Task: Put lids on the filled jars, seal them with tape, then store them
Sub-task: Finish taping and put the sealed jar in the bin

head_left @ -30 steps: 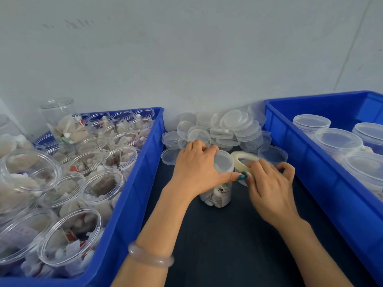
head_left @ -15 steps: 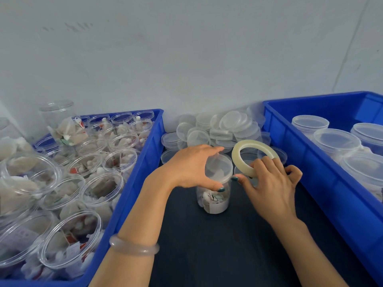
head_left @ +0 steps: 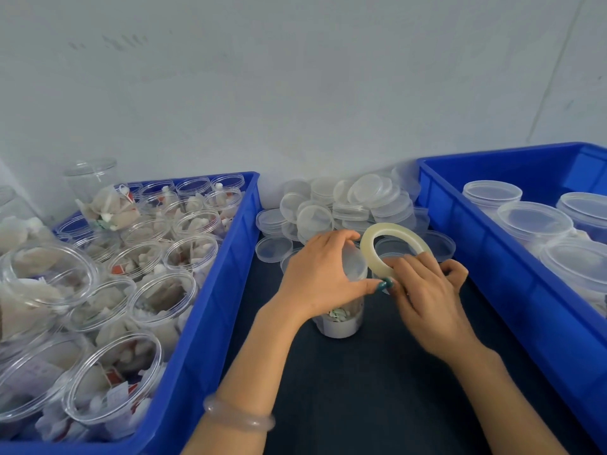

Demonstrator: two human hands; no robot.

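Jar (head_left: 340, 325) within curled left hand (head_left: 318, 277); tape roll (head_left: 368, 254) alongside, within curled right hand (head_left: 427, 297).

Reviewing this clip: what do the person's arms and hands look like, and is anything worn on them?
Both forearms are bare, with no sleeves in view, and neither the left hand nor the right hand is gloved. A pale, translucent bangle circles the left wrist. Teal polish shows on the left thumbnail; the other nails are hard to make out.

The tape roll (head_left: 370, 256) gripped in the right hand (head_left: 423, 297) is pale cream-yellow. The jar (head_left: 338, 325) in the left hand (head_left: 318, 274) is clear with a white foot. A nail (head_left: 384, 284) at the grip is teal. Flanking it, the left bin (head_left: 210, 307) and right bin (head_left: 492, 274) are bright blue. The table (head_left: 345, 405) below is near-black.
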